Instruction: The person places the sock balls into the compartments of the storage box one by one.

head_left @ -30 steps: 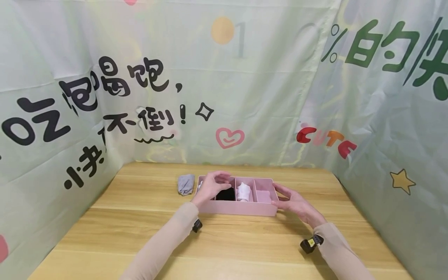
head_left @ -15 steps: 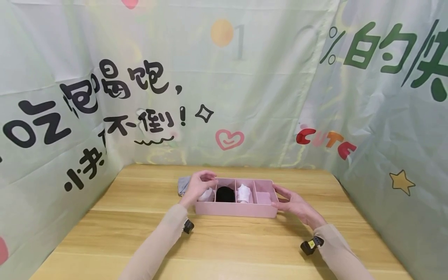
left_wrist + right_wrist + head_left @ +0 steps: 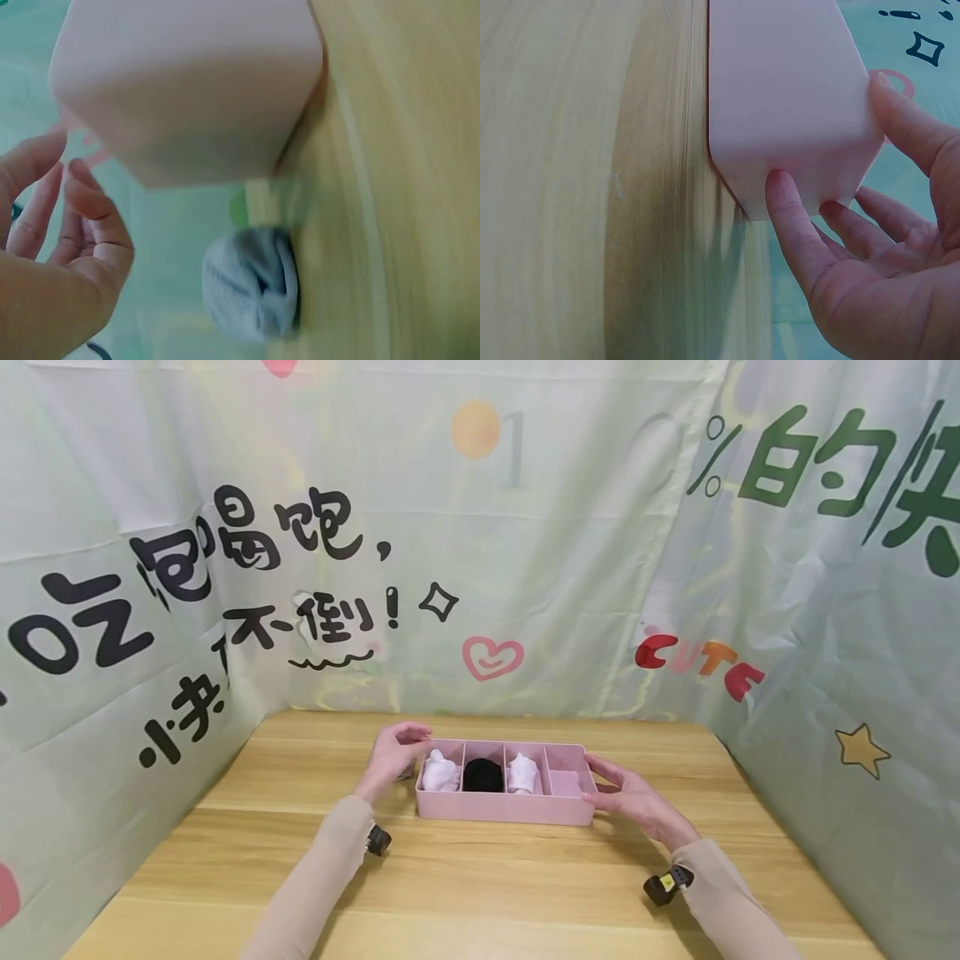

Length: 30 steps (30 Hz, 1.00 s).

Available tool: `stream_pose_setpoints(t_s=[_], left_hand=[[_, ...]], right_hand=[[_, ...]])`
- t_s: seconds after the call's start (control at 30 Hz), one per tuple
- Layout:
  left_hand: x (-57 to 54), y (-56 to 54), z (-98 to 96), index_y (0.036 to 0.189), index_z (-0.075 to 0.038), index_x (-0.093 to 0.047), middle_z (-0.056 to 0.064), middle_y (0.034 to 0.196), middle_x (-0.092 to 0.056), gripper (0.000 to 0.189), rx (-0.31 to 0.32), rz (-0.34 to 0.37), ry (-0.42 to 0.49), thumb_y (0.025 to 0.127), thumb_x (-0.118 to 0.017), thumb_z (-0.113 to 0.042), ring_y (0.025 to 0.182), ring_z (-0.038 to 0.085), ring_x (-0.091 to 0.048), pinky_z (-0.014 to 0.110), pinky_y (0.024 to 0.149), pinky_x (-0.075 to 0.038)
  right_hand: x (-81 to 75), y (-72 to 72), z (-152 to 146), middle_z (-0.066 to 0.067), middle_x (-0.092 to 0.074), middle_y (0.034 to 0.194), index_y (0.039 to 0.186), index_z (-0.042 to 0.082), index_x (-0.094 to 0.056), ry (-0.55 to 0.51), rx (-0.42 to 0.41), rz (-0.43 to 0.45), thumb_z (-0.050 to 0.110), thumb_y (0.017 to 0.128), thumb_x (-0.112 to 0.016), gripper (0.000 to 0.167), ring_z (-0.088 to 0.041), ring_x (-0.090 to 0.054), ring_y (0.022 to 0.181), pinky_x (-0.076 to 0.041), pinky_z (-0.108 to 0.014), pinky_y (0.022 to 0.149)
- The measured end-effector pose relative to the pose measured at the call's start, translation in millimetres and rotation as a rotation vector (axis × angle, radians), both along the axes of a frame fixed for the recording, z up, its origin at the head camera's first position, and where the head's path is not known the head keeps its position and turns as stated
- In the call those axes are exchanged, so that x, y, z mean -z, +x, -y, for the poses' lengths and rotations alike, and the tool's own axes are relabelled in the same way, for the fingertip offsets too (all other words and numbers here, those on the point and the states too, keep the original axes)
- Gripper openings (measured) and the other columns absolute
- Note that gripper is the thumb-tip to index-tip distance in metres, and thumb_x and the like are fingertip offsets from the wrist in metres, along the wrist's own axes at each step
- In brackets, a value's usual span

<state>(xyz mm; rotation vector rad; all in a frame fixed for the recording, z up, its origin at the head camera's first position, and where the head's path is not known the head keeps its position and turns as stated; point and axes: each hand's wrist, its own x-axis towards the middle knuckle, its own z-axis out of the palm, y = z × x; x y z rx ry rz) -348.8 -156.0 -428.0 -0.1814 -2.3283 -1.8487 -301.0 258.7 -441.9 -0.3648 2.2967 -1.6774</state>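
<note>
A pink divided box (image 3: 502,808) stands on the table, a white rolled cloth item (image 3: 440,772) in its left compartment. Beside that are a black bundle (image 3: 483,776) and a second white bundle (image 3: 522,773); the rightmost compartment shows only pink inside. My left hand (image 3: 392,755) hovers by the box's left end, fingers loosely bent and holding nothing. Beyond it lies a crumpled grey cloth piece, perhaps a sock (image 3: 251,285), mostly hidden by the hand in the head view. My right hand (image 3: 633,797) touches the box's right end with extended fingers (image 3: 799,225).
The wooden table (image 3: 510,885) reaches back to a printed fabric backdrop (image 3: 570,568), which also stands along the left and right sides. Each wrist wears a small black camera, one on the left (image 3: 378,840) and one on the right (image 3: 662,887).
My left hand has moved left, from above the box's left compartments to beyond its left end, uncovering the black and white bundles and covering the grey cloth. My right hand stays at the box.
</note>
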Motion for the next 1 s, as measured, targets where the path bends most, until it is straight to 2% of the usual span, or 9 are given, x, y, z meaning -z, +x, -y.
stream_pose_setpoints(t_s=[0.13,0.27,0.4,0.47,0.57,0.67,0.87,1.0], left_hand=[[0.8,-1.4,14.5,0.116,0.004,-0.065,0.017,0.107,-0.071,0.038,-0.004,0.022,-0.017,0.082,-0.077,-0.006,0.091,0.015,-0.064,0.028,0.079,-0.052],[4.6,-6.0,29.4,0.119,0.004,-0.063,0.021,0.112,-0.068,0.037,-0.016,0.042,-0.014,0.084,-0.074,-0.003,0.09,0.013,-0.062,0.032,0.08,-0.052],[8.6,-9.9,42.0,0.122,0.005,-0.061,0.023,0.118,-0.065,0.04,-0.02,0.079,0.014,0.085,-0.072,-0.002,0.091,0.011,-0.061,0.028,0.08,-0.052],[9.7,-11.7,47.2,0.126,0.005,-0.059,0.025,0.124,-0.062,0.043,-0.02,0.105,0.02,0.086,-0.072,-0.002,0.097,0.016,-0.061,0.027,0.082,-0.051],[13.1,-15.6,54.1,0.128,0.004,-0.059,0.026,0.129,-0.059,0.045,-0.033,0.142,0.011,0.086,-0.071,-0.002,0.108,0.025,-0.06,0.032,0.089,-0.052],[15.8,-19.3,59.3,0.13,0.001,-0.059,0.025,0.135,-0.056,0.046,-0.039,0.183,-0.023,0.086,-0.071,-0.002,0.118,0.034,-0.055,0.044,0.096,-0.05],[15.8,-23.2,62.9,0.13,-0.006,-0.061,0.023,0.145,-0.046,0.047,-0.043,0.216,-0.118,0.084,-0.072,-0.005,0.133,0.04,-0.041,0.053,0.108,-0.039],[17.6,-28.7,64.1,0.134,-0.009,-0.058,0.022,0.151,-0.039,0.051,-0.015,0.256,-0.122,0.085,-0.071,-0.004,0.138,0.041,-0.036,0.053,0.109,-0.038]], right_hand=[[1.0,-0.5,-0.7,-0.018,-0.016,0.163,0.156,0.006,-0.02,-0.004,-0.002,0.0,0.012,0.092,-0.068,0.081,-0.048,-0.029,0.141,-0.04,-0.051,0.109],[1.5,-0.7,-0.9,-0.018,-0.016,0.163,0.156,0.006,-0.02,-0.011,-0.006,0.0,0.011,0.092,-0.068,0.08,-0.048,-0.03,0.142,-0.041,-0.05,0.108],[1.1,-0.7,-0.6,-0.018,-0.016,0.163,0.156,0.007,-0.02,-0.008,-0.007,-0.001,0.011,0.092,-0.068,0.08,-0.048,-0.029,0.142,-0.041,-0.051,0.108],[0.9,-0.7,-0.5,-0.018,-0.016,0.163,0.156,0.007,-0.02,-0.006,-0.007,-0.002,0.011,0.092,-0.068,0.08,-0.048,-0.029,0.142,-0.041,-0.051,0.108],[0.4,-0.1,-0.1,-0.019,-0.016,0.163,0.156,0.006,-0.02,-0.004,-0.007,-0.001,0.012,0.092,-0.068,0.08,-0.048,-0.028,0.142,-0.041,-0.051,0.108],[0.1,0.8,0.2,-0.019,-0.016,0.163,0.156,0.006,-0.02,0.0,-0.006,0.001,0.012,0.092,-0.068,0.08,-0.049,-0.028,0.142,-0.041,-0.051,0.108],[0.7,0.4,-0.2,-0.019,-0.016,0.163,0.156,0.006,-0.02,0.001,-0.005,0.0,0.013,0.092,-0.069,0.081,-0.048,-0.029,0.142,-0.041,-0.051,0.108],[0.5,-0.2,-0.2,-0.019,-0.017,0.163,0.156,0.007,-0.02,0.005,0.0,-0.003,0.014,0.091,-0.069,0.082,-0.048,-0.029,0.142,-0.04,-0.052,0.109]])
